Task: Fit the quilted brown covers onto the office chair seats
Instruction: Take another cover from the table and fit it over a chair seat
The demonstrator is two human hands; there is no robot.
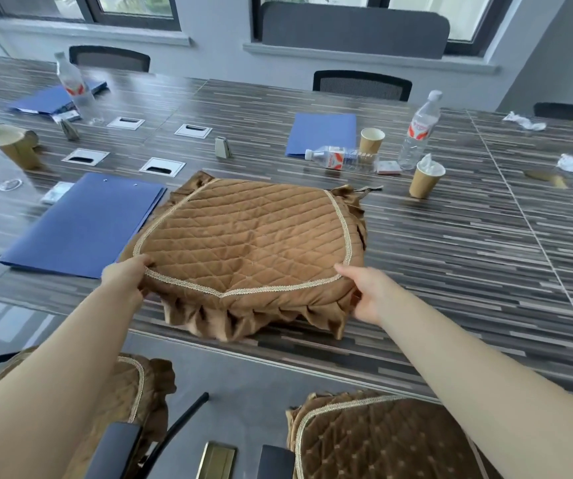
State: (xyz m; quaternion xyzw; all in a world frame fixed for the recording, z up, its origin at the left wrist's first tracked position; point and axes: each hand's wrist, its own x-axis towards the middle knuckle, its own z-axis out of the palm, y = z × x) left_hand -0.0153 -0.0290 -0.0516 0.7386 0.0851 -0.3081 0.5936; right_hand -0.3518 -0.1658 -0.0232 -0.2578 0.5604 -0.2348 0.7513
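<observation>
**Quilted brown cover sat on the worktop, both hands on it**

The quilted brown cover [243, 233] lay flat on the striped worktop [451, 243], near the front edge, with its ruffled skirt bunched along the near side. The left hand [124, 276] had its grip clamped on the near-left corner, thumb on top of the beige trim. The right hand [364, 295] was grasping the near-right corner, fingers tucked under the ruffle. Just left of the cover was a blue folder [81, 226]. Past it, on the right, there were paper cups [425, 181], a standing water bottle [418, 131] and one lying on its side [338, 157]. Down below, two more covers showed, one lower left [133, 388] and a darker one lower right [381, 440].
</observation>
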